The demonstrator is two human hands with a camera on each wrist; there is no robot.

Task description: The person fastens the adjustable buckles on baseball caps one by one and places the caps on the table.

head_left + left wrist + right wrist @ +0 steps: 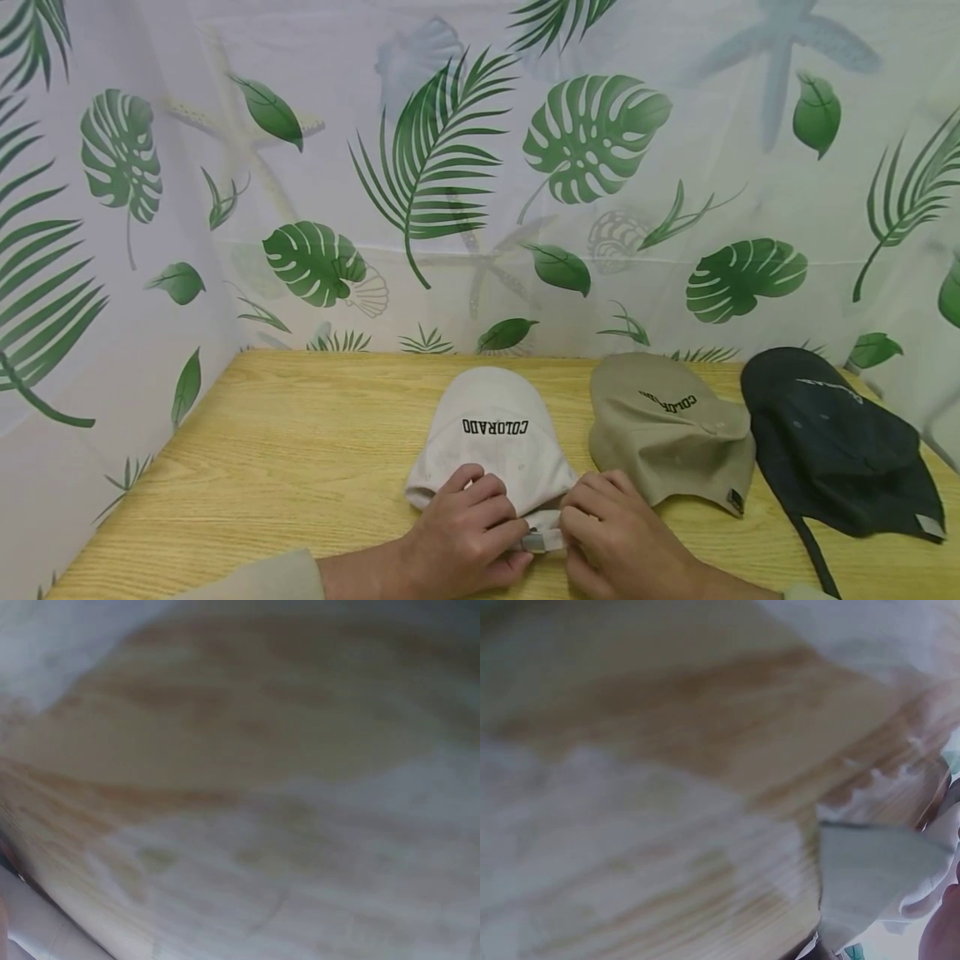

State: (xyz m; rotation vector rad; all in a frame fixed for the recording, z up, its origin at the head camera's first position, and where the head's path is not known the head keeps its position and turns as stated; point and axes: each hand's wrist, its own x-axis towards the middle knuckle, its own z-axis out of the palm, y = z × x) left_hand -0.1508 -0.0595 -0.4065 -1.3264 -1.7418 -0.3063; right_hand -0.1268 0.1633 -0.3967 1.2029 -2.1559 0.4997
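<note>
A white baseball cap with dark COLORADO lettering lies on the table, its lettering upside down in the head view. At its near edge, my left hand pinches the back strap beside a metal buckle. My right hand grips the pale strap from the other side of the buckle, fingers curled. Part of the strap is hidden by the fingers. In the right wrist view, a light flap of cloth hangs beside a fingertip. The left wrist view shows mostly blurred table surface.
A khaki cap with similar lettering lies right of the white one. Beyond it, at the table's right side, is a dark navy cap with a loose strap trailing toward the front. Leaf-patterned cloth hangs behind the wooden table.
</note>
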